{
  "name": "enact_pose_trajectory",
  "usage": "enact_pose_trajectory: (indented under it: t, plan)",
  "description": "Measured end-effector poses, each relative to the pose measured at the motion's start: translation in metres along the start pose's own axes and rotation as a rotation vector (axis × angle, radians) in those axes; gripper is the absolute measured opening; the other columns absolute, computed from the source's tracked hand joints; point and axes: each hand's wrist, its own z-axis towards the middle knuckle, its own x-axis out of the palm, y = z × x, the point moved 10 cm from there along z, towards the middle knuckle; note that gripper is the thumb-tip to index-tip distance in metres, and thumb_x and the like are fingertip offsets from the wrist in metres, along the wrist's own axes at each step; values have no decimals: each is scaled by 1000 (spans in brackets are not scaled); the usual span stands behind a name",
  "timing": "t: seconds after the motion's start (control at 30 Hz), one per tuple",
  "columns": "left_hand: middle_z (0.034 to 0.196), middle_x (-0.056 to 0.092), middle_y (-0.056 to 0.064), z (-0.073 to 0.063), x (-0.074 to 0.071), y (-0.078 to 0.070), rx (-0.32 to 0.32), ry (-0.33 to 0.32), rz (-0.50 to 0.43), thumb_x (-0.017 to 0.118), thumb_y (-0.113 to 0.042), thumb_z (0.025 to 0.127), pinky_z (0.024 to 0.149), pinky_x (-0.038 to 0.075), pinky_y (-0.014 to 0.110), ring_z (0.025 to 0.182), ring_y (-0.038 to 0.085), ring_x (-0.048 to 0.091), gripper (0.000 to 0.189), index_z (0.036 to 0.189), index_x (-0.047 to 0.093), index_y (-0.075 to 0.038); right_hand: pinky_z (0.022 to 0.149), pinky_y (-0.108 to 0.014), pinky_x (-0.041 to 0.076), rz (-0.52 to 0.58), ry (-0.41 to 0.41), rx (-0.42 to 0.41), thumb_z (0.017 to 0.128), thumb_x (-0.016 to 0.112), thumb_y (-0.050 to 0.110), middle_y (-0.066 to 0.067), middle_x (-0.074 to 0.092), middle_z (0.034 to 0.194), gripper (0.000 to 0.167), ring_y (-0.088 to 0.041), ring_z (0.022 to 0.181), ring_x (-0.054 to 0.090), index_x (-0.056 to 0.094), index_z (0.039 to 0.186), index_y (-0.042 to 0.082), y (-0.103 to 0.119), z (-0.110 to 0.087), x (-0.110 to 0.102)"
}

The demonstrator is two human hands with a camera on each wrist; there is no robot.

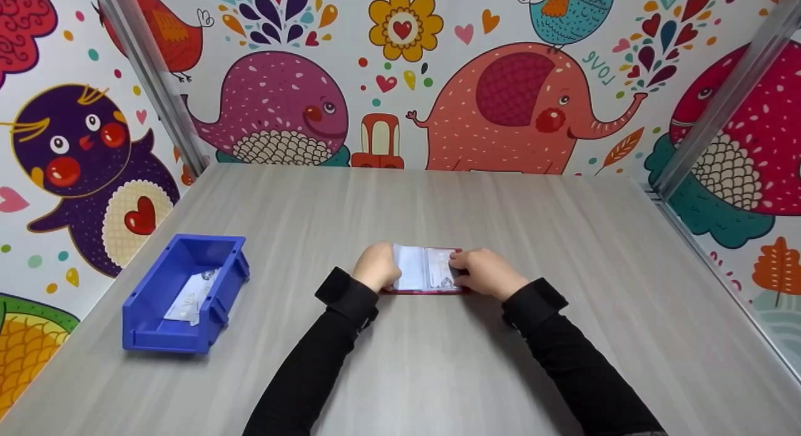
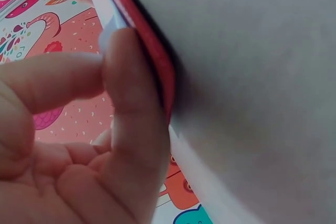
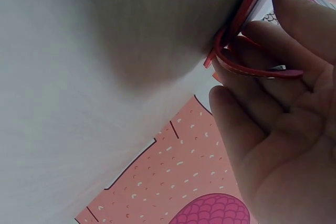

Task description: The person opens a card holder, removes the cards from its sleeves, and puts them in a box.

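Observation:
A red card holder lies opened out on the table in the head view, with clear plastic sleeves inside. In its right half sits a pale printed card. My left hand pinches the sleeves at the left edge between thumb and index finger, beside the red cover in the left wrist view. On the other side, my right hand holds the right edge, its thumb over the inside. A red strap with a metal snap curls out across the right fingers in the right wrist view.
To the left stands a blue plastic bin with several pale printed cards in it. Patterned walls with cartoon animals and metal posts border the wood-grain table.

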Motion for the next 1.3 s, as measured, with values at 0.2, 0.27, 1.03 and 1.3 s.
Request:
enact_pose_trajectory:
  t: [0.2,0.27,1.03,1.3]
  plan:
    - [82,66,17,-2,0,0,-21,0,16,63,9,72,68,54,35,77,34,63,11,82,64,5,70,-37,50,-2,-8,-10,80,75,-1,-18,69,114,26,-28,84,66,51,71,8,1,0,0]
    - [85,66,18,-2,0,-1,-29,1,21,63,8,73,71,54,36,78,33,63,12,85,64,5,68,-36,48,0,-12,-15,80,75,-1,-17,70,112,27,-26,79,64,51,71,8,1,0,-1]
    - [95,69,17,-4,-10,-34,52,-40,-111,59,4,75,84,51,42,92,35,64,20,92,70,5,77,-42,53,33,0,5,83,74,-1,-22,67,118,18,-34,98,67,58,76,5,2,-1,-1]
    - [84,67,9,-1,8,-44,44,35,-137,62,1,78,74,50,34,76,21,57,11,85,72,0,73,-40,53,24,-25,-24,80,73,-4,-21,68,115,22,-32,93,68,55,74,6,2,-1,-2]
